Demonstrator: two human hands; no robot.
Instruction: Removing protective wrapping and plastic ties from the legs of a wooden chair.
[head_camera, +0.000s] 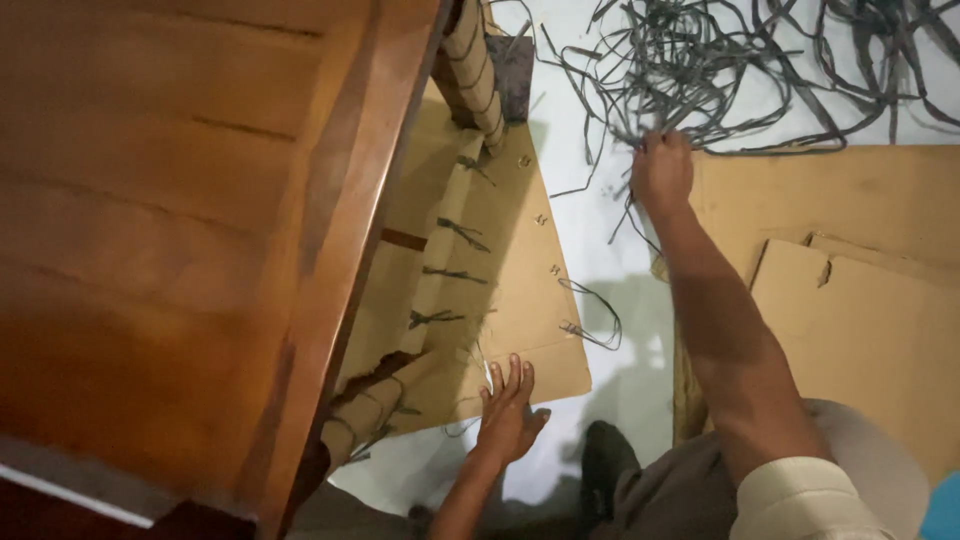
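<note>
My right hand (661, 170) reaches out to a tangled pile of grey plastic straps (720, 60) on the white floor and is closed on a few strands. My left hand (508, 410) lies flat, fingers apart, on the near edge of a cardboard sheet (520, 270). That sheet is tied with short grey straps around a wooden furniture leg (440, 250). Several strap knots run down the wrapped cardboard. A loose strap (592, 315) pokes out at the sheet's right edge.
A large brown wooden furniture panel (180, 230) fills the left half of the view. More flat cardboard pieces (860, 300) lie on the floor to the right. My bent knee in grey cloth (690, 490) is at the bottom.
</note>
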